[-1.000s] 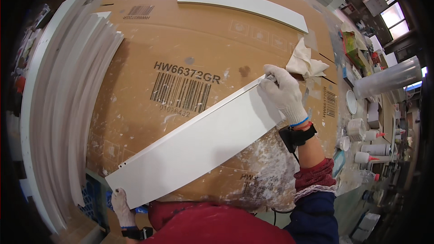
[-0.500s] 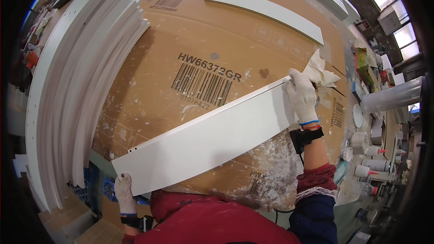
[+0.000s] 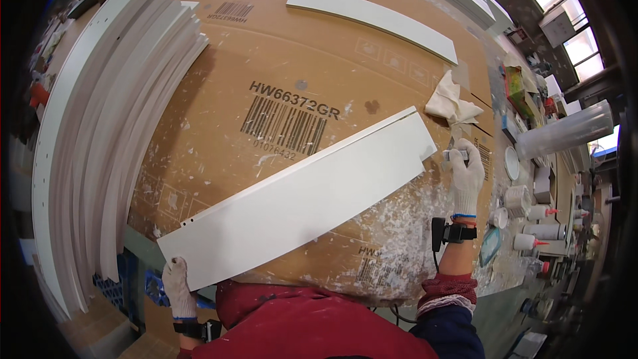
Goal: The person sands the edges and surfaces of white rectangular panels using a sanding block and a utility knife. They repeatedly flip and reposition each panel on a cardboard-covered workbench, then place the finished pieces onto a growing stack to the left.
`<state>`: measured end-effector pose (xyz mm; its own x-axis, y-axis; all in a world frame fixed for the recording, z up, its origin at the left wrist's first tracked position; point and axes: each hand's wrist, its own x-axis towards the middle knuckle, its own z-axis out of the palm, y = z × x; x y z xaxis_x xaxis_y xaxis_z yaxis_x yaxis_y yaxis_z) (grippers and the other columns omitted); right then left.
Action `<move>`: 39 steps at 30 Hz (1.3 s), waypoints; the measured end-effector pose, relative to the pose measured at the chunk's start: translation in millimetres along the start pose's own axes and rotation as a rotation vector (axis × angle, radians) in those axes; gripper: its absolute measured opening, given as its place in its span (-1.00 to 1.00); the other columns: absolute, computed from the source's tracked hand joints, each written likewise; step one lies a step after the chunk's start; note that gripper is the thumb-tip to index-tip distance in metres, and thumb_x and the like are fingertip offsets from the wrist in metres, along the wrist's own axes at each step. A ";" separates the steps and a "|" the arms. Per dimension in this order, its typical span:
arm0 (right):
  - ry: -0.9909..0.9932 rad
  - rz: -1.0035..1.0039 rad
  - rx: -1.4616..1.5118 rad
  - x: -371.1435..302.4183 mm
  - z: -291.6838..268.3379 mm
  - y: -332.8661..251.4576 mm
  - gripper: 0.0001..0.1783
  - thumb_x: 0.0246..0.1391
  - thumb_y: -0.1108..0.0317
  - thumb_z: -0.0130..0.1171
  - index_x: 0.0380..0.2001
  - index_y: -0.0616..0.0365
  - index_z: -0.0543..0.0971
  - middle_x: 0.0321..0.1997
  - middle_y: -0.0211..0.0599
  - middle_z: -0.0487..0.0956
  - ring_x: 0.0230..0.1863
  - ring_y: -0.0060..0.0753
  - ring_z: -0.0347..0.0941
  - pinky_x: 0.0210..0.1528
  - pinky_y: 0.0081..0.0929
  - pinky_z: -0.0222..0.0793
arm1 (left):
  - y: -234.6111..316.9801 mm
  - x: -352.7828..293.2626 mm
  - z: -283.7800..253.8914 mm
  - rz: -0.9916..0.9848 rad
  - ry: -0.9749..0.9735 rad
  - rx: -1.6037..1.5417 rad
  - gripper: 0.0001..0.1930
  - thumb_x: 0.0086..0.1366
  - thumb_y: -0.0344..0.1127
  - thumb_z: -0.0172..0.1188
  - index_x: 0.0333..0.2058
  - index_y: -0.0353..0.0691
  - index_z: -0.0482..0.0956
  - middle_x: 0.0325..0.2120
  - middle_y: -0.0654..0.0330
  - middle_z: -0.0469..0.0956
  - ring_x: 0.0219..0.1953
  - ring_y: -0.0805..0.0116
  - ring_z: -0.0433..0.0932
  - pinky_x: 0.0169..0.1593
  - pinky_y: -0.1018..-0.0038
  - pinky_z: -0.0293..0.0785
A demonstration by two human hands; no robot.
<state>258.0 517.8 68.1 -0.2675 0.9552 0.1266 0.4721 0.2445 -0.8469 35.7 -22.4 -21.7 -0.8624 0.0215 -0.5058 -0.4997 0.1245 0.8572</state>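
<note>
My right hand point(image 3: 466, 176) has left the white panel point(image 3: 299, 203), now clenched around a small tool point(image 3: 456, 155); left hand point(image 3: 178, 286) grasps the panel's near end, work unfinished.

We note a long panel point(image 3: 299, 203) lying across the cardboard sheet point(image 3: 266, 60), a stack of panels point(image 3: 113, 126) to its left. A rag point(image 3: 452, 105) lies behind its right end; bottles point(image 3: 538, 229) stand farther right.

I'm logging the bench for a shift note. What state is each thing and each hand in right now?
White panel: lying flat across the cardboard sheet, held at its near end.
Left hand: gloved, gripping the panel's near end.
Right hand: gloved, closed on a small tool, off the panel's far end.
White rag: crumpled, lying loose.
Second white panel: flat, untouched.
Stacked panels: piled at left.
</note>
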 end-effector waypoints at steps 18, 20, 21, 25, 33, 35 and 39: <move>0.002 -0.072 -0.104 -37.9 9.0 31.4 -0.64 0.06 0.44 0.22 -0.04 0.27 0.52 -0.27 -0.35 0.51 -0.26 -0.57 0.41 -0.15 -0.58 0.38 | 10.6 -7.5 9.5 0.009 -0.017 -0.047 -0.60 0.31 -0.07 0.11 -0.06 -0.27 0.36 -0.29 0.16 0.49 -0.36 0.32 0.57 -0.39 0.38 0.56; -0.030 -0.005 0.079 -42.1 12.3 28.9 -0.65 0.05 0.44 0.23 -0.05 0.26 0.52 -0.27 -0.33 0.50 -0.27 -0.56 0.42 -0.16 -0.57 0.38 | 12.0 -8.9 11.2 0.022 -0.035 -0.058 -0.60 0.31 -0.08 0.11 -0.06 -0.27 0.36 -0.28 0.16 0.49 -0.36 0.31 0.57 -0.39 0.37 0.56; -0.051 0.005 0.054 -44.4 13.2 25.6 -0.65 0.05 0.44 0.23 -0.05 0.26 0.52 -0.27 -0.34 0.51 -0.27 -0.57 0.42 -0.16 -0.58 0.38 | 10.5 -7.4 9.7 0.006 -0.022 -0.048 -0.60 0.31 -0.08 0.11 -0.06 -0.27 0.36 -0.28 0.15 0.49 -0.36 0.31 0.57 -0.38 0.37 0.56; -0.035 -0.017 -0.135 -36.9 7.9 19.4 -0.64 0.06 0.44 0.22 -0.05 0.27 0.52 -0.27 -0.34 0.51 -0.29 -0.60 0.41 -0.17 -0.58 0.38 | 5.1 -3.4 5.8 0.007 -0.010 -0.051 -0.62 0.31 -0.10 0.10 -0.06 -0.27 0.36 -0.27 0.14 0.49 -0.33 0.30 0.56 -0.34 0.36 0.56; -0.014 -0.088 -0.329 -32.5 4.9 17.6 -0.68 0.09 0.45 0.17 -0.08 0.34 0.51 -0.28 -0.35 0.50 -0.23 -0.56 0.47 -0.13 -0.58 0.38 | 19.5 -11.9 13.3 -0.053 0.000 -0.059 -0.64 0.30 -0.19 0.11 -0.06 -0.33 0.40 -0.29 0.19 0.50 -0.33 0.41 0.54 -0.29 0.47 0.52; -0.022 -0.042 -0.046 -28.7 3.5 23.1 -0.72 0.11 0.47 0.15 -0.10 0.33 0.51 -0.27 -0.36 0.50 -0.25 -0.55 0.47 -0.13 -0.57 0.39 | 9.7 -3.9 4.2 -0.058 -0.001 -0.023 -0.63 0.29 -0.19 0.11 -0.05 -0.35 0.40 -0.29 0.18 0.49 -0.33 0.40 0.54 -0.29 0.48 0.52; -0.114 0.033 0.370 -27.5 15.9 18.2 -0.77 0.18 0.48 0.08 -0.09 0.27 0.48 -0.27 -0.36 0.50 -0.33 -0.59 0.45 -0.28 -0.58 0.44 | 28.2 -20.5 25.5 0.013 0.032 -0.086 -0.67 0.28 -0.18 0.15 -0.12 -0.32 0.44 -0.37 0.26 0.48 -0.38 0.51 0.50 -0.31 0.50 0.48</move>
<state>260.6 493.3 41.0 -0.3585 0.9319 0.0561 0.1526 0.1178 -0.9812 41.4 6.0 10.4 -0.8705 -0.0095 -0.4922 -0.4921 0.0382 0.8697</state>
